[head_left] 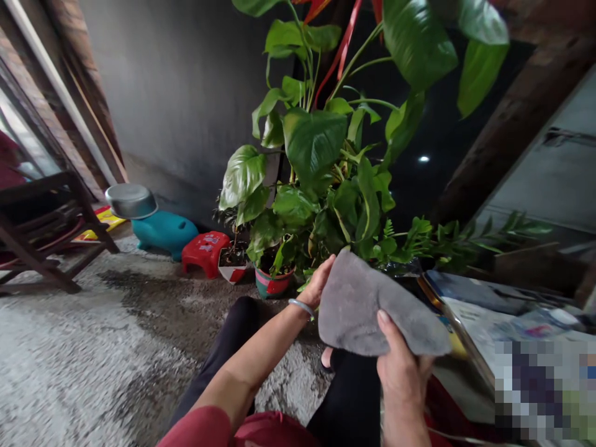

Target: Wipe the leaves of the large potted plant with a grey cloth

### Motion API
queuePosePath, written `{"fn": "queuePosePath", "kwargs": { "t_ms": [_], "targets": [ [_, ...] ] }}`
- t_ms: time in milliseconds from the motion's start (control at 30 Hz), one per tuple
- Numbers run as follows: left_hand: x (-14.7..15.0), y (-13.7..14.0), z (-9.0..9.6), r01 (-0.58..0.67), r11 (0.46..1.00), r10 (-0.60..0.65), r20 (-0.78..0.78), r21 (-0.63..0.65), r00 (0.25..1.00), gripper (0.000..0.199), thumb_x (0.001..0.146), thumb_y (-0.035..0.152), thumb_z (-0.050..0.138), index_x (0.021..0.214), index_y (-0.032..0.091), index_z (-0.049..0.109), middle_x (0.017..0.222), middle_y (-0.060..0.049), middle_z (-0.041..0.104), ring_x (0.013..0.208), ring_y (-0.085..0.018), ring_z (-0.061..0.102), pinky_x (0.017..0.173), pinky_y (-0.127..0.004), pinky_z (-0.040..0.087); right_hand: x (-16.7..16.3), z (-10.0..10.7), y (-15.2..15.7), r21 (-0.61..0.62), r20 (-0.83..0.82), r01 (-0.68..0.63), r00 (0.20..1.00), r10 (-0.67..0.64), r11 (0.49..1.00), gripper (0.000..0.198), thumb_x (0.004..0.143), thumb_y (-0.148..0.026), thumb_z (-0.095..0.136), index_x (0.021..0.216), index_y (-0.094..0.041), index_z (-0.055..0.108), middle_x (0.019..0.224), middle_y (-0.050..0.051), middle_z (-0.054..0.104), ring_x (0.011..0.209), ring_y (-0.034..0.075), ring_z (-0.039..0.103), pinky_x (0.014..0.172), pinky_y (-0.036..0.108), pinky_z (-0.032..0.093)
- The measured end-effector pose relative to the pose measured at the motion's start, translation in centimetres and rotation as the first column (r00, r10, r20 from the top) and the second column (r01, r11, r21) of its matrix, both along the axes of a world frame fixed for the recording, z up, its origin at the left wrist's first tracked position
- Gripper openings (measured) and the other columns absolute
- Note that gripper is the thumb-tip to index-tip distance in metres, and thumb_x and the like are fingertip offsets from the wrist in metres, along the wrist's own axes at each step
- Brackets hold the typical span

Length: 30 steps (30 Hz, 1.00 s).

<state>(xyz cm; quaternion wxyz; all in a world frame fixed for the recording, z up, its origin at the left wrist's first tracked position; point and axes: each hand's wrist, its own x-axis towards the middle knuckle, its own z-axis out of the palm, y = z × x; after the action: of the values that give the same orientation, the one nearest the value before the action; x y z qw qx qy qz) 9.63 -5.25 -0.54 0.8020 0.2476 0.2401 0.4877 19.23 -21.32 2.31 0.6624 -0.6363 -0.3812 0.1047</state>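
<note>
From my distant seat I follow two bare hands through the head camera. The right hand is closed on a grey cloth, with the thumb pressed on the front side and the other fingers mostly hidden. The left hand, with a bracelet at the wrist, is at the left edge of this cloth. Its fingers go partly behind the cloth, so I cannot tell if they grip it or only support it.

The cloth is held up above the knees, in front of the lower leaves of a big green plant, and it looks folded. I judge that the step in hand is to arrange the cloth between the two hands. The next move, in my opinion, calls for a secure hold with the right hand and a light touch of the left, because the leaves are very near and their stems could bend.

About brands or labels, I can read nothing. The plastic bottle on the counter at the right shows a pinkish patch, but it is too blurred. The red stool has pale figures on its top, and I find no letters there. The lower right corner is covered with coarse squares, so nothing can be read.
</note>
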Motion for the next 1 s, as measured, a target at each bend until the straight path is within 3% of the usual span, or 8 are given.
{"fn": "queuePosePath", "kwargs": {
  "t_ms": [200,300,433,667,733,833,933,1000],
  "targets": [
    [2.5,3.1,-2.4,-0.056,0.997,0.049,0.130,0.046,0.990,0.045,0.084,0.039,0.077,0.124,0.018,0.076,0.123,-0.012,0.076,0.118,-0.031,0.068,0.104,-0.043,0.052,3.3,-3.2,-3.6,-0.214,0.016,-0.006,1.000,0.010,0.977,0.056,0.070,-0.061,0.080,0.117,-0.030,0.076,0.118,0.006,0.078,0.126,0.041,0.067,0.099,0.054,0.061],
    [-0.8,4.7,-5.2,-0.195,0.980,0.197,0.043,-0.035,0.980,0.031,0.085,0.032,0.071,0.110,0.015,0.078,0.122,-0.014,0.076,0.119,-0.030,0.067,0.106,-0.045,0.051,4.3,-3.2,-3.8,-0.261,0.001,-0.027,1.000,0.028,0.965,0.052,0.064,-0.058,0.084,0.106,-0.029,0.077,0.109,0.007,0.080,0.117,0.043,0.071,0.094,0.055,0.062],
    [-8.5,6.2,-7.8,-0.379,0.912,0.360,-0.140,-0.158,0.923,0.021,0.088,0.030,0.063,0.099,0.017,0.076,0.111,-0.011,0.077,0.115,-0.028,0.067,0.099,-0.041,0.054,4.0,-2.7,-1.4,-0.226,-0.074,-0.017,0.997,0.001,0.974,0.062,0.069,-0.059,0.081,0.119,-0.023,0.073,0.103,0.008,0.081,0.111,0.039,0.074,0.090,0.052,0.064],
    [-14.9,5.1,-7.5,-0.451,0.892,0.444,-0.114,-0.042,0.889,0.028,0.089,0.043,0.065,0.102,0.020,0.074,0.120,-0.012,0.075,0.113,-0.029,0.068,0.095,-0.043,0.056,-2.5,2.6,6.6,0.088,-0.056,-0.004,0.998,0.009,0.996,0.068,0.076,-0.065,0.073,0.120,-0.013,0.073,0.130,0.020,0.075,0.129,0.039,0.065,0.112,0.054,0.052],
    [-14.8,4.2,-7.3,-0.423,0.906,0.422,-0.073,-0.007,0.904,0.035,0.087,0.049,0.066,0.105,0.019,0.074,0.123,-0.013,0.074,0.119,-0.032,0.067,0.100,-0.046,0.056,-5.0,2.9,8.7,0.027,-0.027,-0.197,0.980,0.198,0.980,0.063,0.076,-0.065,0.070,0.114,-0.015,0.074,0.127,0.019,0.076,0.124,0.035,0.069,0.111,0.051,0.053],
    [-14.5,2.7,-7.2,-0.383,0.924,0.383,-0.004,0.012,0.924,0.044,0.088,0.056,0.064,0.112,0.020,0.074,0.132,-0.014,0.072,0.130,-0.033,0.063,0.107,-0.046,0.052,-6.8,1.7,9.2,-0.195,-0.014,-0.458,0.886,0.464,0.867,0.046,0.067,-0.057,0.075,0.096,-0.022,0.077,0.107,0.015,0.082,0.106,0.035,0.075,0.101,0.050,0.058],
    [-14.3,1.6,-7.1,-0.378,0.926,0.377,0.055,0.009,0.925,0.045,0.093,0.054,0.058,0.122,0.022,0.071,0.148,-0.012,0.064,0.139,-0.033,0.057,0.110,-0.046,0.051,-5.9,1.2,6.5,-0.307,-0.069,-0.440,0.895,0.441,0.844,0.041,0.063,-0.055,0.077,0.088,-0.022,0.077,0.097,0.016,0.082,0.099,0.039,0.077,0.094,0.050,0.060],
    [-14.0,1.1,-7.0,-0.395,0.919,0.394,0.059,0.006,0.917,0.044,0.095,0.051,0.055,0.125,0.021,0.069,0.155,-0.012,0.058,0.144,-0.032,0.053,0.110,-0.047,0.051,-4.9,2.6,4.6,-0.247,-0.033,-0.369,0.927,0.373,0.896,0.047,0.067,-0.059,0.076,0.092,-0.019,0.077,0.100,0.018,0.082,0.100,0.039,0.077,0.093,0.050,0.061]
  ]
}}
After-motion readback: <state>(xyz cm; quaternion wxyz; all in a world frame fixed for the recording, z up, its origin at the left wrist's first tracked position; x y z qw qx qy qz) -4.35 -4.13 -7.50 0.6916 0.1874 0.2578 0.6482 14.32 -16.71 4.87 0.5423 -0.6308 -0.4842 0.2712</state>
